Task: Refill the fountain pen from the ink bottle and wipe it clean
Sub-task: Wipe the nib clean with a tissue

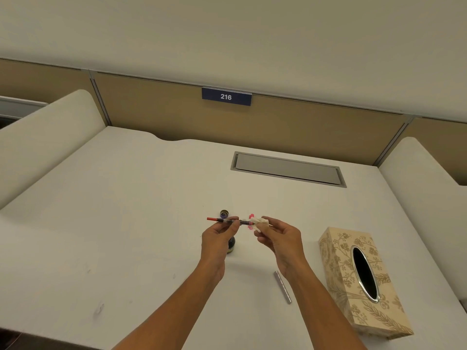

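The filling looks done and the wiping is in hand; reassembly appears left. The left hand (219,233) pinches the slim fountain pen (227,220) level above the white desk (126,210), its red end pointing to nine o'clock. Behind that hand stand the dark glass ink bottle (231,245) and its round cap (224,213). The right hand (275,233) pinches a crumpled, pink-stained tissue (259,221) around the pen's three o'clock end. At five o'clock lie a smooth metal barrel (282,287) and a floral tissue box (364,281).
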